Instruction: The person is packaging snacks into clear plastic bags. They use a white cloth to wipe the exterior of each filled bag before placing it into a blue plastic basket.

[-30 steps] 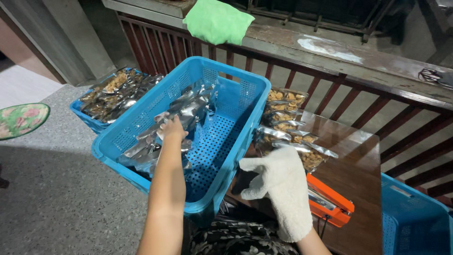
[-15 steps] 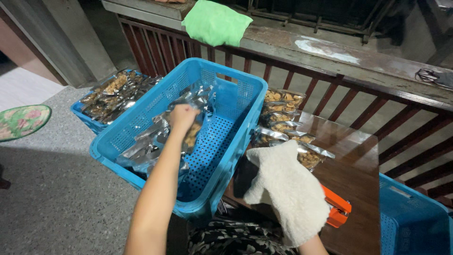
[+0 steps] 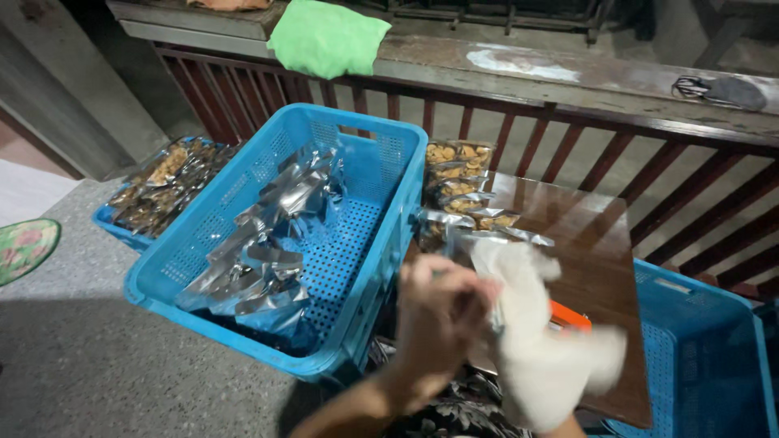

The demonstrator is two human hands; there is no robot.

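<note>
Left hand (image 3: 442, 312) no longer inside blue crate (image 3: 243, 292); pulled back out of it, now near, in front of body, blurred, touching right hand. Right hand in white glove (image 3: 540, 341) moved left, meets left hand over near edge of brown table (image 3: 596, 243). Silver packets (image 3: 264, 243) in crate now uncovered, no arm above them. Orange tool (image 3: 572, 315) now mostly hidden behind glove. Camera view shifted slightly right; crate appears more left in picture.

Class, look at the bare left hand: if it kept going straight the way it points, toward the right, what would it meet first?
The left hand would first meet the white-gloved right hand, which it seems already to touch; motion blur leaves the contact uncertain.
</note>
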